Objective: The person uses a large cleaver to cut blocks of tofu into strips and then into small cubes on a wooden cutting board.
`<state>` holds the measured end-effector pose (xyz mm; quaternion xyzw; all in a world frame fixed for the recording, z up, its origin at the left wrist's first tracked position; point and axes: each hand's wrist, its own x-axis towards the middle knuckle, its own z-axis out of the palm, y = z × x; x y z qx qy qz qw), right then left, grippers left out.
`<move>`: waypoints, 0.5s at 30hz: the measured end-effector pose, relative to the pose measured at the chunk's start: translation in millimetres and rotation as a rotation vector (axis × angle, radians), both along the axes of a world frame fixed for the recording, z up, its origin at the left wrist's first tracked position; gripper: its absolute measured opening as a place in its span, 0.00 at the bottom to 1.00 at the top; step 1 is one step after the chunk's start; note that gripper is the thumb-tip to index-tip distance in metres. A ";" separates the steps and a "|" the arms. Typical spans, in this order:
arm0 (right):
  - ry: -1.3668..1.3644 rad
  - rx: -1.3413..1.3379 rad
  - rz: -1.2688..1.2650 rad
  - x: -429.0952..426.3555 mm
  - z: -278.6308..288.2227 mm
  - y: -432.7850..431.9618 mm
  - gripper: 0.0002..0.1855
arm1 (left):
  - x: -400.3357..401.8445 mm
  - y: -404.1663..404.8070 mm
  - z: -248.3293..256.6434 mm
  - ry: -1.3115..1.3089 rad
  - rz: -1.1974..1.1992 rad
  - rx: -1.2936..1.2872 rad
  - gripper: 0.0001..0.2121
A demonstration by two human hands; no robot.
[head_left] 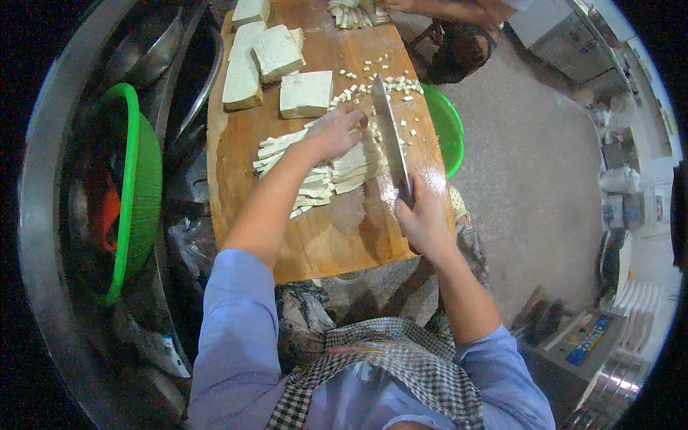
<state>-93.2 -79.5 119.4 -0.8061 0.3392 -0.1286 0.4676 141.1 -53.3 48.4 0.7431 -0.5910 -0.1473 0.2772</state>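
Note:
My right hand (427, 217) grips the handle of a cleaver (393, 131), its blade standing on edge on a wooden cutting board (242, 226). Just left of the blade, my left hand (334, 133) lies with curled fingers over rows of white tofu strips (357, 164) and holds them on the board; its fingertips are partly hidden. More strips fan out under my left wrist. Small tofu cubes (403, 86) are scattered at the far right edge, around the blade's tip. Beyond my left hand sits a thick tofu block (306, 94).
Several more tofu blocks (244, 70) line the board's far left. At the far end, another person's hand (400, 6) is by more strips. A green basin (446, 131) sits below the right edge. A green basket (137, 199) stands in a metal sink (45, 215) at left.

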 end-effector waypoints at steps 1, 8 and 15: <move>0.045 0.088 -0.007 1.4 -4.5 0.5 0.20 | 2.3 -2.4 -1.5 0.000 -0.001 -0.004 0.16; 0.109 0.212 -0.049 22.2 1.7 -9.6 0.18 | 5.8 -5.2 8.3 0.032 -0.063 0.063 0.16; 0.082 -0.027 0.051 8.7 -38.5 -15.4 0.22 | -1.7 -2.0 14.3 0.040 -0.078 0.045 0.16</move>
